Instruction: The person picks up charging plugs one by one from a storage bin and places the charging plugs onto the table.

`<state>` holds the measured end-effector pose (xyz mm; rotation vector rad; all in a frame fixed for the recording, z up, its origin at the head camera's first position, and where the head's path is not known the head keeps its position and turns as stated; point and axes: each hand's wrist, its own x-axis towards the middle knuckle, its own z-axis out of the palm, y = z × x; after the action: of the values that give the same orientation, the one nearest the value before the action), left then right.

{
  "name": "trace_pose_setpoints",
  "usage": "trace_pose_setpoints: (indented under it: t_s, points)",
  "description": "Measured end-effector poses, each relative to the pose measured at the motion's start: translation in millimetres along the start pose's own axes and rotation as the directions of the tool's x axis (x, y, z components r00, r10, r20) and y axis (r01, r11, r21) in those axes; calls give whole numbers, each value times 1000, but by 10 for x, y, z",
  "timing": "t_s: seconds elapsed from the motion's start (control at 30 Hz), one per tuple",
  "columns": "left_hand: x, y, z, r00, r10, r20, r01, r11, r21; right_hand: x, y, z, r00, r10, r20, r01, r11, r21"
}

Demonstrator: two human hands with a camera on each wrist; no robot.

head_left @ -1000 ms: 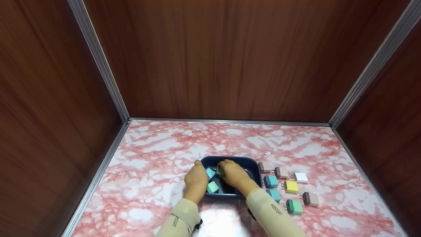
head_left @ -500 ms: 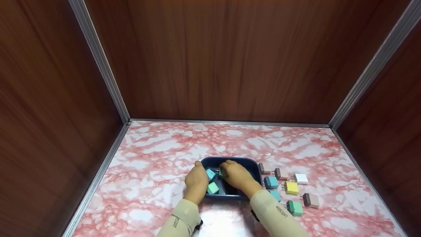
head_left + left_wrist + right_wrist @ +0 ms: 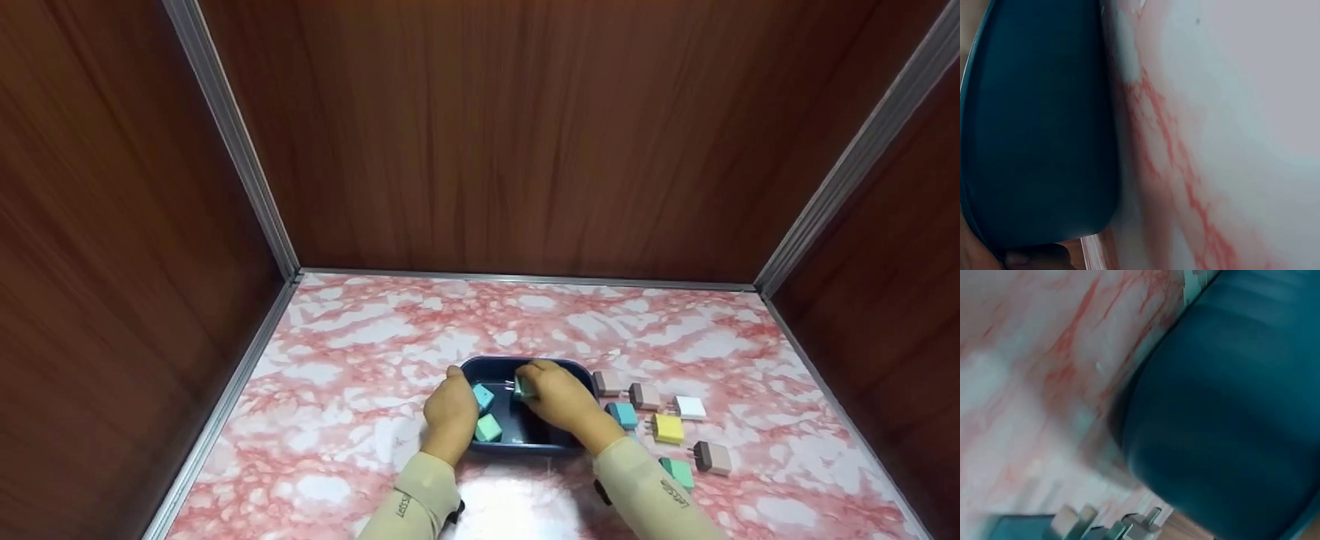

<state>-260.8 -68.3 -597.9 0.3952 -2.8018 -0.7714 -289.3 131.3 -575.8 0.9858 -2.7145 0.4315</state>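
Observation:
A dark blue plastic bin sits on the table. At its left rim my left hand grips the edge; the left wrist view shows the bin's outer wall and a bit of a finger below. My right hand reaches inside and pinches a green plug charger, its prongs pointing left. Two more chargers lie in the bin beside my left hand: a light blue one and a mint one. In the right wrist view the bin wall hides my right hand.
Right of the bin, chargers lie in loose rows on the red-and-white marbled tabletop: white, yellow, blue, green and several pinkish ones. Brown wood-look panels enclose the back and sides.
My right hand has moved right inside the bin with the green charger, drawing it away from the light blue one. My left hand keeps its place on the rim.

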Motion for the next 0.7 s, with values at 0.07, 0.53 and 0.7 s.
trace_pose_setpoints:
  t_s: [0.07, 0.53, 0.7]
  points:
    - [-1, 2, -1, 1000, -3, 3, 3, 1000, -2, -25, -2, -36, 1000, -1, 1, 1, 1000, 9]
    - [0, 13, 26, 1000, -21, 6, 20, 1000, 19, -200, -38, -228, 1000, -21, -6, 21, 1000, 18]
    - [4, 30, 22, 1000, -10, -4, 11, 1000, 19, -231, -64, -283, 999, -46, -19, 46, 999, 27]
